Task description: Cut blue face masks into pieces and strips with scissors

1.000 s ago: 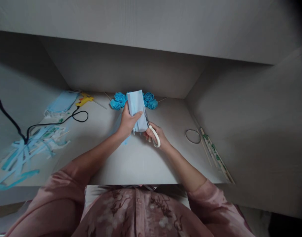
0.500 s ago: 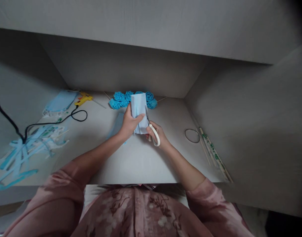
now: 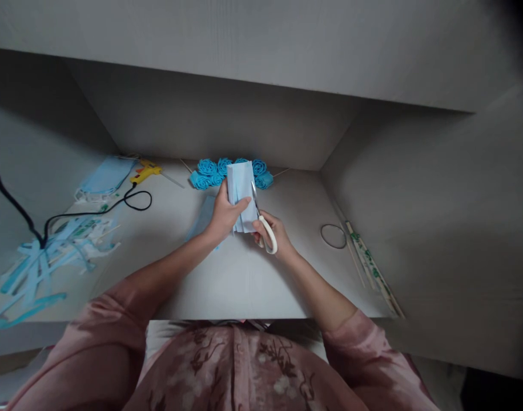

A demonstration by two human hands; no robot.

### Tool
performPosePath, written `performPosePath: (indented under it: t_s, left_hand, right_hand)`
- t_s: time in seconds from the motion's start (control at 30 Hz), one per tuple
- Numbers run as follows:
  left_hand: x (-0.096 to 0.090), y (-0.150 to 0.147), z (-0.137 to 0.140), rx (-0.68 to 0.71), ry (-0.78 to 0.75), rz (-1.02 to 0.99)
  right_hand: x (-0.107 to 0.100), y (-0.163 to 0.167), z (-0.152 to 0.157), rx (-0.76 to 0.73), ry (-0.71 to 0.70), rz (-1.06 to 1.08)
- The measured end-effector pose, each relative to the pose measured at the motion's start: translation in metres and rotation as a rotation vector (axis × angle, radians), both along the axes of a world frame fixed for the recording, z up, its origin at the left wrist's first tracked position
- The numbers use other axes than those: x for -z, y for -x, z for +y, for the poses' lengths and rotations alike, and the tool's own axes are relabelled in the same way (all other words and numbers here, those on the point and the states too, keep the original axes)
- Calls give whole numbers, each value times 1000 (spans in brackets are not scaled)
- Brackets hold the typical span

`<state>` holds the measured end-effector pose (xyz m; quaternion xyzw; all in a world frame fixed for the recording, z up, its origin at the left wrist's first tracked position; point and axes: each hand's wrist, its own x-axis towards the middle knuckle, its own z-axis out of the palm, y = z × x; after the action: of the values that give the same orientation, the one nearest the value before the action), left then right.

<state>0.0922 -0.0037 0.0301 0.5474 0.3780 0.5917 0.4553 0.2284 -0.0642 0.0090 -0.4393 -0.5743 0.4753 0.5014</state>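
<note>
My left hand is closed on a folded light blue face mask, held upright above the table with the thumb across its front. My right hand grips a pair of scissors with white handles. Their blades point up along the mask's right edge. Whether the blades are around the edge or just beside it, I cannot tell. Behind the mask, several blue fabric roses lie in two rows, partly hidden by it. A flat light blue piece lies under my left forearm.
A yellow glue gun with a black cord lies at the back left, beside stacked face masks. Cut blue strips are heaped at the left. Near the right wall are a thin ring and wooden sticks in printed wrapping.
The scissor blades look slightly more apart from the mask's right edge near their tips. Both hands and the mask keep almost the same place.
</note>
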Motion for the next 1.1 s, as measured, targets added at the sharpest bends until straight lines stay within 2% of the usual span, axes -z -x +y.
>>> performPosePath:
  t_s: [0.4, 0.6, 1.1]
  left_hand:
    - [-1, 2, 1, 17, -22, -43]
    - [-8, 7, 4, -1, -38, -55]
    - [-6, 1, -2, 9, -23, -33]
  right_hand:
    - [1, 1, 0, -16, 36, 33]
    - [4, -3, 2, -88, 9, -20]
    - [-3, -2, -1, -40, 17, -52]
